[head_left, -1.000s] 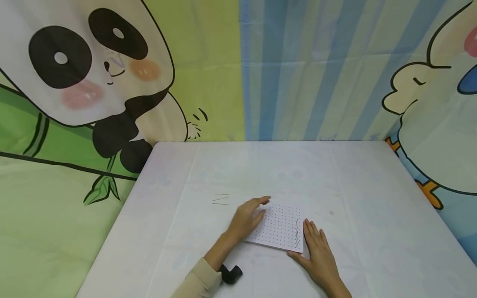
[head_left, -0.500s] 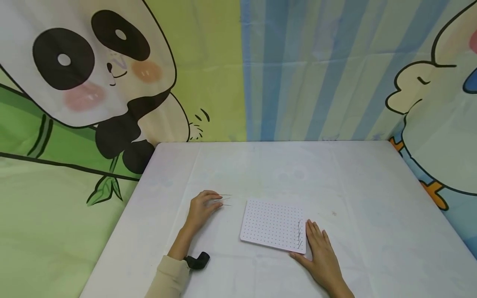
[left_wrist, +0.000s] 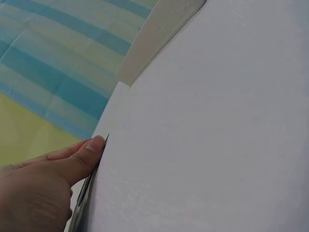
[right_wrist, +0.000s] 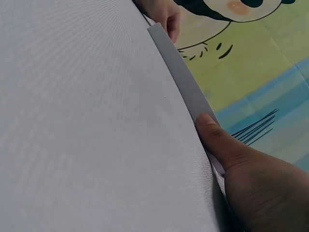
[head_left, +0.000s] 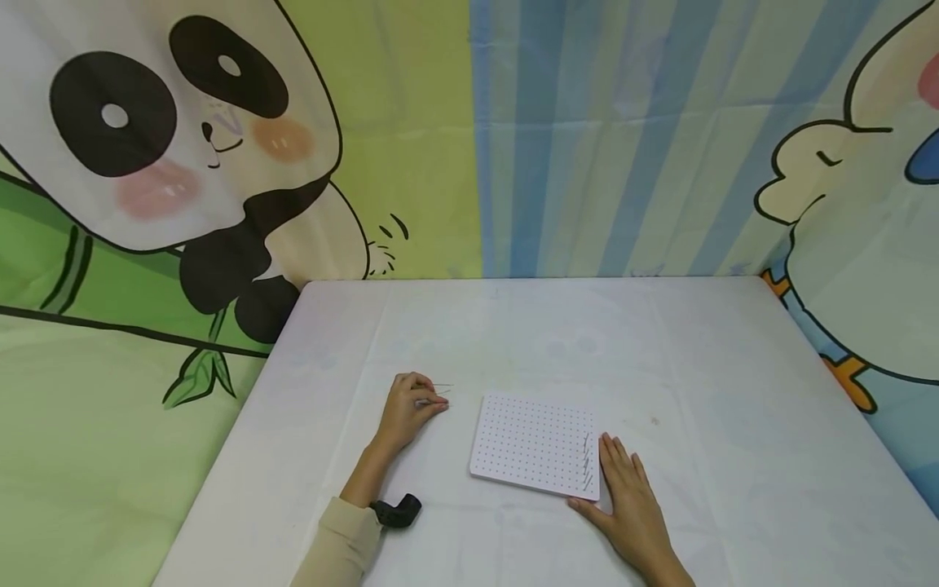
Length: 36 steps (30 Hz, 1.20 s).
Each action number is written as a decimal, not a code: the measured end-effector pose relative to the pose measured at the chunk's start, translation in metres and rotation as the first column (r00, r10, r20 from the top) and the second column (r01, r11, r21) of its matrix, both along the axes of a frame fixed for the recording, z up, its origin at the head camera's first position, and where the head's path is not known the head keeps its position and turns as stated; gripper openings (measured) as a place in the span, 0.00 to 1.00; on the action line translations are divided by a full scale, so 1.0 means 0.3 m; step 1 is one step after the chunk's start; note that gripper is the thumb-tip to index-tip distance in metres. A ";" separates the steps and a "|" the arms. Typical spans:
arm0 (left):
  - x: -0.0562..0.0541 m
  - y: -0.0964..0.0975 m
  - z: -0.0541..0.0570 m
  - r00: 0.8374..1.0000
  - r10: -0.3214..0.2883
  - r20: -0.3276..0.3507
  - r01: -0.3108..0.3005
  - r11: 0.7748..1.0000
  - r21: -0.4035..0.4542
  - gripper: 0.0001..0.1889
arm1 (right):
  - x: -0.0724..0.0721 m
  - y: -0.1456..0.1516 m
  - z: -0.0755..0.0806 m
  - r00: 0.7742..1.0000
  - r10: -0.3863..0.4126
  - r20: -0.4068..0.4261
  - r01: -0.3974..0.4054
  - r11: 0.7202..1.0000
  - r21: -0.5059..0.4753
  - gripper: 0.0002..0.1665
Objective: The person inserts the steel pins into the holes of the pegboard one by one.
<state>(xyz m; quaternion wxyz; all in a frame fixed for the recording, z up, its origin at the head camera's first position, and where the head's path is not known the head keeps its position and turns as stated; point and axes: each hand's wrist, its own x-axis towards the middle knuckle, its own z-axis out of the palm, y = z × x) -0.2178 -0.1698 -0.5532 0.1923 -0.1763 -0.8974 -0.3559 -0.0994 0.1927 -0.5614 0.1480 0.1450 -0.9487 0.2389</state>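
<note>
- A printed cloth [head_left: 587, 163] hangs past the table's far edge and down both sides, with a big panda on the left and blue stripes in the middle.
- The table [head_left: 513, 334] is covered in white, with faint creases running from its far edge toward the person.
- The board [head_left: 528, 444], white and full of small holes, lies flat on the table, about midway between the left and right edges and well apart from the far edge. It sits slightly turned, its near right corner closest to the person.
- A beige sleeve [head_left: 339, 534] covers the left forearm, nearer the table's left edge than its right.
- The right hand [head_left: 627, 505] is spread wide at the board's near right corner: straight fingers lie along the right edge, and the thumb rests against the near edge.
- The left hand [head_left: 405, 408] is narrowed to a pinch, beyond the board's left edge, with thumb and fingertip closed on a pin [left_wrist: 107, 136] whose tip pokes out past the thumb.
- A black gadget [head_left: 398, 512] sits at the left wrist.
- A row of pins [head_left: 586, 463] leans up along the board's right edge.
- Loose pins [head_left: 443, 385] lie on the table, partly hidden by the left fingers.
</note>
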 end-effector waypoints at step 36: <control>0.001 -0.001 -0.001 0.987 -0.040 -0.155 0.015 0.987 -0.161 0.06 | 0.000 0.002 0.004 1.000 0.013 -0.021 -0.013 1.000 -0.015 0.61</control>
